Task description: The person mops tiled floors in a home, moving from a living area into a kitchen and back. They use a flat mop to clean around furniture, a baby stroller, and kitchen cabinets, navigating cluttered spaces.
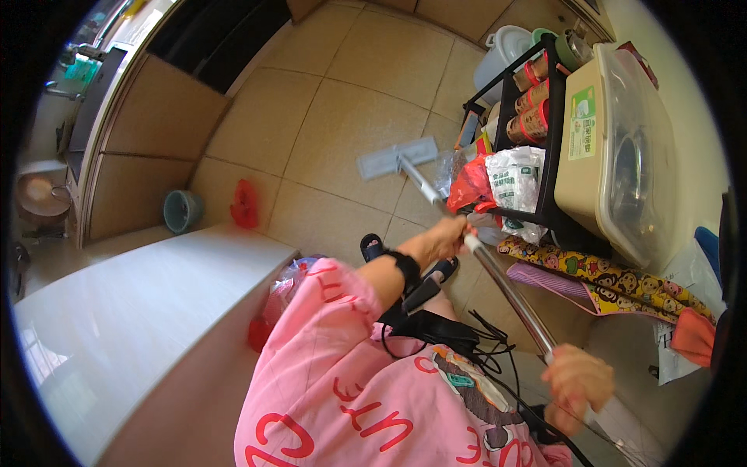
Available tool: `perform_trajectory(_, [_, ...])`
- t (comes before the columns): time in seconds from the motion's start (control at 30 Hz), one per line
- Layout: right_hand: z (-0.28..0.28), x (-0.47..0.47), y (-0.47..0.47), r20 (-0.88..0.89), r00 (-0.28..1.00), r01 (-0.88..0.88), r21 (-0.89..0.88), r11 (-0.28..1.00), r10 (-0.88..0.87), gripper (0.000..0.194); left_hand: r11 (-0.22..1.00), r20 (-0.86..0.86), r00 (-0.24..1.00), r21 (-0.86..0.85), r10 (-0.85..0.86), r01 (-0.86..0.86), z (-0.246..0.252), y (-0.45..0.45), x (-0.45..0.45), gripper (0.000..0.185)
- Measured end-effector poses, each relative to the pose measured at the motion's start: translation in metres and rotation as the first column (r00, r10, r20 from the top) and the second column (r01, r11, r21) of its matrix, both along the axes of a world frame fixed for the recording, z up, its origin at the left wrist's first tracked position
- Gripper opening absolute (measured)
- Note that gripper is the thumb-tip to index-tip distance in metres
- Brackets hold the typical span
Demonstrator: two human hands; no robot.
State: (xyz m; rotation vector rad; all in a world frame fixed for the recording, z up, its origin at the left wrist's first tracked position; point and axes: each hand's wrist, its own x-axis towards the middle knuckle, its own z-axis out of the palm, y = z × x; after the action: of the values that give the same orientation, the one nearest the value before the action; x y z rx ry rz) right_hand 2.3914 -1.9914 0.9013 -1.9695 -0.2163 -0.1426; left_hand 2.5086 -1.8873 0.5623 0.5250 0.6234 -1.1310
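Note:
A flat mop with a silver metal pole [510, 289] slants across the view from lower right to upper middle. Its pale grey rectangular head [379, 162] rests on the tiled floor, close to bags beside a black rack. My left hand [446, 236] grips the pole partway down, above my feet in dark sandals [371, 247]. Higher on the same pole, near my right side, my right hand [580, 379] is closed around it.
The black rack [547, 169] on the right holds red-lidded jars [528, 122], bags and a beige lidded bin [583, 146]. At left stands a glossy white surface [152, 298], with a teal bucket [182, 211] and a red plastic bag [244, 204] beyond it. Black cords [496, 344] hang at my waist.

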Motion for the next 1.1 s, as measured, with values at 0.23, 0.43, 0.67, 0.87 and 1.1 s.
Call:
perform_trajectory(0.23, [0.038, -0.007, -0.028, -0.067, 0.993, 0.108, 0.101, 0.989, -0.101, 0.044, 0.998, -0.159, 0.987, 0.051, -0.022, 0.030, 0.043, 0.007, -0.066, 0.019])
perform_trajectory(0.43, [0.041, 0.049, -0.027, 0.135, 0.650, -0.758, 0.052, 0.650, 0.748, 0.020, 0.994, -0.024, 0.998, 0.102, 0.053, -0.050, 0.057, 0.022, -0.031, 0.018])
perform_trajectory(0.67, [-0.078, 0.010, -0.048, -0.012, 0.648, -0.762, 0.015, 0.648, 0.762, 0.016, 0.768, 0.088, 0.844, 0.373, 0.529, -0.520, -0.030, 0.030, -0.003, 0.014])
perform_trajectory(0.87, [-0.070, -0.060, -0.165, 0.008, 0.684, -0.728, 0.054, 0.683, 0.729, 0.024, 0.813, 0.211, 0.887, 0.357, 0.410, -0.461, -0.043, -0.079, -0.110, 0.020])
perform_trajectory(1.1, [-0.001, -0.115, -0.281, -0.078, 0.468, -0.844, 0.255, 0.472, 0.880, 0.025, 0.960, -0.202, 0.938, 0.044, 0.281, -0.278, 0.031, -0.210, -0.248, 0.016])
